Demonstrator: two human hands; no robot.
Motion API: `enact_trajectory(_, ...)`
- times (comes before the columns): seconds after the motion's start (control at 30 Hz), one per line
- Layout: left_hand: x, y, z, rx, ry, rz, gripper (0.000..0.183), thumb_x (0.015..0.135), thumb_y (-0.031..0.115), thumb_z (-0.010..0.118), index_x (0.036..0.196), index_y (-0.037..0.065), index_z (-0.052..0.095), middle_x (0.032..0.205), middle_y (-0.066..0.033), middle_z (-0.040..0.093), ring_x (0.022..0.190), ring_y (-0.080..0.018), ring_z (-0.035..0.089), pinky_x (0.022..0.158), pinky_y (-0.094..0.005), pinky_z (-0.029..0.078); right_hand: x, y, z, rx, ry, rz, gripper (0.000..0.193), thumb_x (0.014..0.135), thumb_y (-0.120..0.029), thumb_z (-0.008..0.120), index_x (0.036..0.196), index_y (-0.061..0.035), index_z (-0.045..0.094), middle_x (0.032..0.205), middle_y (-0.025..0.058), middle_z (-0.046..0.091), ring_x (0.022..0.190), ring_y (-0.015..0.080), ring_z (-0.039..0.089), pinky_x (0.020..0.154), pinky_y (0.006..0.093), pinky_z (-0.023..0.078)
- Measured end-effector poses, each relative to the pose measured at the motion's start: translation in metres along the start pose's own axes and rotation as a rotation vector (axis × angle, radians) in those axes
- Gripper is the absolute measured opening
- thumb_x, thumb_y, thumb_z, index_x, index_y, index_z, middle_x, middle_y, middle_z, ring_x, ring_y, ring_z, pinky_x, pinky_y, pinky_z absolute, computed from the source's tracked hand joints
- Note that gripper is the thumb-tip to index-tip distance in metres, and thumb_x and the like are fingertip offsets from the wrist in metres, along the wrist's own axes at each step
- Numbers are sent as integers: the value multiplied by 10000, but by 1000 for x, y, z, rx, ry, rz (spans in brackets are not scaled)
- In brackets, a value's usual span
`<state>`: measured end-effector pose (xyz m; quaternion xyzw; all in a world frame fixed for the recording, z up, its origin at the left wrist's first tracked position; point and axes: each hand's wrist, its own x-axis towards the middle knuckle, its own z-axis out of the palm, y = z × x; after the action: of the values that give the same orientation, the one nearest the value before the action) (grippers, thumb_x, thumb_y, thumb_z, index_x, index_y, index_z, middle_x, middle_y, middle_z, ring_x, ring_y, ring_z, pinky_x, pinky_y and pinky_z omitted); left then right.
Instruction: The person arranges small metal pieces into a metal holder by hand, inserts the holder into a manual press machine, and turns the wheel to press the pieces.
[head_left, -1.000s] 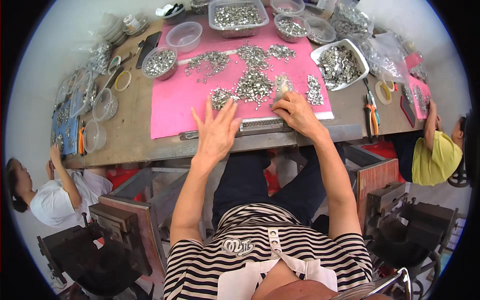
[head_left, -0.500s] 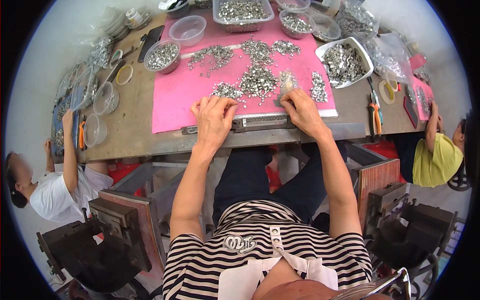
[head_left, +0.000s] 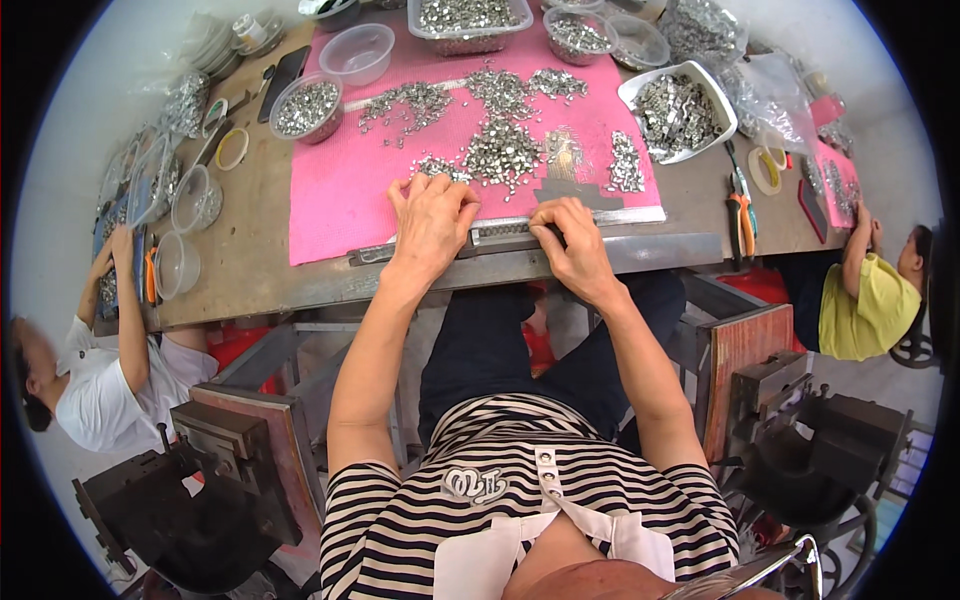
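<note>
On the pink mat at the table's front edge lies a long dark metal fixture with a toothed row along it. Over its left part is my left hand, thumb and fingers drawn together in a pinch; whatever is in it is too small to make out. My right hand is also closed, its fingertips at the right part of the fixture, their contents hidden. Just beyond my hands lies a heap of small silvery metal pieces. Flat grey strips lie beyond my right hand, beside gold-toned pieces.
Clear tubs of metal pieces and a white tray stand around the mat. Orange-handled pliers and a tape roll lie at right. A person in white sits left, another in yellow right.
My right hand has moved left along the fixture, closer to my left hand, uncovering the grey strips. The whole view has shifted slightly. At left, the co-worker's hands have come closer together.
</note>
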<state>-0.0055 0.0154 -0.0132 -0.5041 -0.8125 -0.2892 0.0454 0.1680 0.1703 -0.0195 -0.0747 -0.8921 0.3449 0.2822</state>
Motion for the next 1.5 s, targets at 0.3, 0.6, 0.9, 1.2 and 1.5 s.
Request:
enact_trajectory(0.3, -14, 24, 9, -161, 147, 86, 79, 869, 100, 701, 931, 97, 652, 883, -37, 600, 931, -246, 572, 968, -462, 336, -4, -1, 4, -148, 35, -73, 125, 856, -10, 706, 950, -44, 630, 991, 76, 637, 947, 268, 584, 837, 386, 415)
enact_trajectory(0.6, -14, 48, 29, -227, 109, 186, 96, 869, 93, 711, 951, 94, 663, 920, -24, 609, 935, -220, 585, 976, -435, 337, -14, 11, -10, -71, 329, -2, 135, 871, 33, 673, 992, -26, 688, 916, 90, 676, 859, 272, 624, 810, 375, 452)
enact_trajectory(0.9, -11, 53, 32, -200, 107, 162, 104, 836, 86, 729, 922, 92, 672, 898, -22, 612, 903, -226, 585, 974, -444, 352, -15, 13, -7, -101, 340, 33, 158, 855, 40, 683, 993, -37, 690, 890, 85, 670, 847, 277, 623, 790, 371, 444)
enact_trajectory(1.2, -45, 21, 1, -179, 273, 98, 240, 892, 171, 727, 1111, 82, 692, 1033, -69, 654, 982, -267, 587, 1025, -470, 343, -26, 17, -20, -156, 256, -47, 213, 826, 21, 721, 1030, -18, 678, 994, 112, 656, 925, 302, 617, 839, 401, 473)
enact_trajectory(1.5, -74, 8, 4, -124, 210, 52, 344, 771, 163, 845, 1005, 80, 606, 979, -61, 601, 951, -246, 561, 922, -418, 313, -50, 16, -18, -335, 220, -175, 332, 767, 22, 791, 1062, 1, 641, 1055, 135, 624, 1011, 350, 611, 876, 435, 517)
